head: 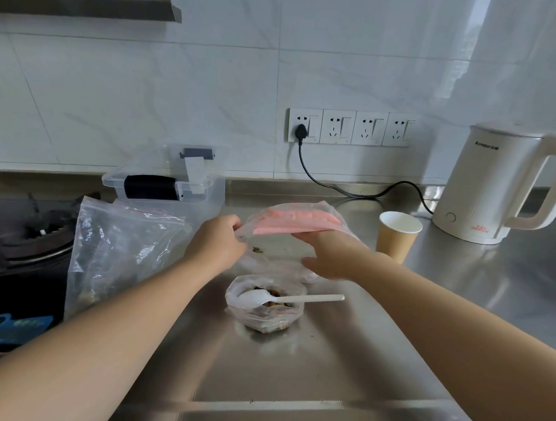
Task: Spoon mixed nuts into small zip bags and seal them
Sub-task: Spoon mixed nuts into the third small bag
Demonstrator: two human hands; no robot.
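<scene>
Mixed nuts [272, 304]: heaped in an open clear bag [264, 310] at tabletop [292, 374] centre, nearest; loose, light, prone to scatter. White plastic spoon [284, 298] laid across the mouth, bowl in the nuts, handle pointing right; rigid, best taken by the handle. Beyond: pack of small zip bags [297, 223], pink-striped, thin, floppy, slippery, raised above the tabletop. Left hand [217, 242] pinching the pack's left corner; right hand [327, 255] spread flat beneath the pack, supporting it. Best held at the stiffer zip edge. Far right: paper cup [397, 235], white kettle [506, 185]. Far left: large zip bag [121, 252].
</scene>
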